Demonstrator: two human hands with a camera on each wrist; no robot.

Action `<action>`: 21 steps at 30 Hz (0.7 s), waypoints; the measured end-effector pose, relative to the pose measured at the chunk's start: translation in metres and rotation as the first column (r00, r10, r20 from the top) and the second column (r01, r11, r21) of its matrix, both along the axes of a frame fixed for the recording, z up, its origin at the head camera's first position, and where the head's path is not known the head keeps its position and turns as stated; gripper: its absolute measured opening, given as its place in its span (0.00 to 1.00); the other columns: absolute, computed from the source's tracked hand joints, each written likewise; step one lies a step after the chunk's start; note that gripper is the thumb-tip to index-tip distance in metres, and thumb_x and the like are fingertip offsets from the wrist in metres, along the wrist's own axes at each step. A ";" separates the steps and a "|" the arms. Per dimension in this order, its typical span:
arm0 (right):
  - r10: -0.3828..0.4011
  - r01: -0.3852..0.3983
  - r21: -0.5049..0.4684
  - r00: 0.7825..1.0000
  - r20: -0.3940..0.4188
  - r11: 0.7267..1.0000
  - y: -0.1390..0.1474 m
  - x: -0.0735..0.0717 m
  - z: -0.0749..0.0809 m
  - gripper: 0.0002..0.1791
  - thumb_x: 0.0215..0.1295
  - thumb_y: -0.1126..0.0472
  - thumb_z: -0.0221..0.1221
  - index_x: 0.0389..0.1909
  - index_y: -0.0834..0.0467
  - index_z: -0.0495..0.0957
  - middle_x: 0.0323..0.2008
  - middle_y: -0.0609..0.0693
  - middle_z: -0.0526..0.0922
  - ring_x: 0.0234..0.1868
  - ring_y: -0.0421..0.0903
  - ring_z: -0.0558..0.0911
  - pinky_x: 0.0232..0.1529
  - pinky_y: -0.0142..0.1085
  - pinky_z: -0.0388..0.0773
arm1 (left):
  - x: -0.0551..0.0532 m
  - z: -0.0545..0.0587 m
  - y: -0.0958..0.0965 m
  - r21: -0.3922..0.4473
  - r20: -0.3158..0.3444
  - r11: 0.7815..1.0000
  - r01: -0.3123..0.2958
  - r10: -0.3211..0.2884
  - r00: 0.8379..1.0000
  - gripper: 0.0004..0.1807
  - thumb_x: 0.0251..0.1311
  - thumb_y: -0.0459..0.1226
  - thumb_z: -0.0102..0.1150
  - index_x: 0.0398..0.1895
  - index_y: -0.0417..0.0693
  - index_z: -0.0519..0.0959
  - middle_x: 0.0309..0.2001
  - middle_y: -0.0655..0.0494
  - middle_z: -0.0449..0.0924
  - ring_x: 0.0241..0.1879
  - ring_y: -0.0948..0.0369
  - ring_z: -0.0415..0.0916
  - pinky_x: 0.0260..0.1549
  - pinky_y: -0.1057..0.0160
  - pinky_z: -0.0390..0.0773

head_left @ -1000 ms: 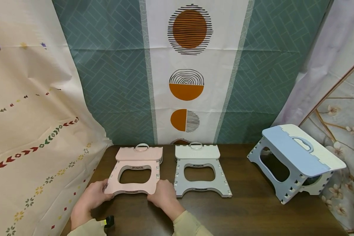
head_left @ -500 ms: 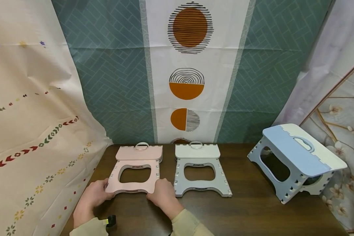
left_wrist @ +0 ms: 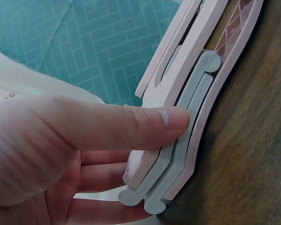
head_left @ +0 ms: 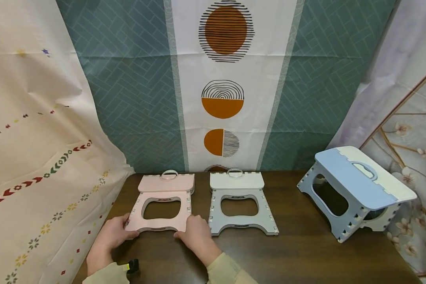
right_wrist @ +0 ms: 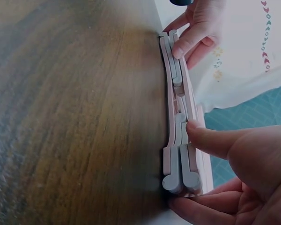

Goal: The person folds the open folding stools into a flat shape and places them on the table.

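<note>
Lying folded flat toward the 10 o'clock corner of the table (head_left: pixel 287 252), the pink folding stool (head_left: pixel 159 223) has both near corners pinched between thumb and fingers: by the left hand (head_left: pixel 111 234) at its 8 o'clock, the right hand (head_left: pixel 198 236) at its 4 o'clock. Even force from both sides should serve best, thumbs clear of the joints. At 3 o'clock lies a grey-and-white folding stool (head_left: pixel 234 220); well beyond stands an unfolded blue-and-white stool (head_left: pixel 358 177).

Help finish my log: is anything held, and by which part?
The folded pink stool: left grip holds its near left corner, right grip its near right one.
</note>
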State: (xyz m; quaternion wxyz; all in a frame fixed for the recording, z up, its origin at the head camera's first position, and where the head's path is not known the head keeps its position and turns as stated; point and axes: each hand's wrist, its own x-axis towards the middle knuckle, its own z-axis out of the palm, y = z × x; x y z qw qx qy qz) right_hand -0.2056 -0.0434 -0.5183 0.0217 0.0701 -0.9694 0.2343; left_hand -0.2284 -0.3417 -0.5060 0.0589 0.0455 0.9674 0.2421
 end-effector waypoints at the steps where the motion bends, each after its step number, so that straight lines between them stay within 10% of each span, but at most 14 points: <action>1: 0.001 -0.002 -0.003 1.000 -0.003 1.000 0.000 0.001 0.000 0.35 0.50 0.36 0.81 0.39 0.64 0.85 0.27 0.58 0.86 0.27 0.53 0.87 0.25 0.43 0.82 | 0.000 0.000 0.000 0.003 0.002 1.000 0.001 -0.001 1.000 0.52 0.53 0.46 0.83 0.70 0.19 0.68 0.57 0.25 0.81 0.55 0.36 0.82 0.55 0.37 0.78; 21: 0.013 -0.014 -0.023 1.000 -0.017 1.000 0.001 0.001 0.003 0.46 0.57 0.39 0.79 0.62 0.70 0.78 0.37 0.64 0.89 0.34 0.57 0.90 0.30 0.46 0.84 | -0.002 -0.003 -0.004 0.013 -0.024 1.000 0.004 -0.004 1.000 0.58 0.59 0.56 0.78 0.75 0.20 0.63 0.65 0.21 0.74 0.63 0.29 0.75 0.58 0.34 0.75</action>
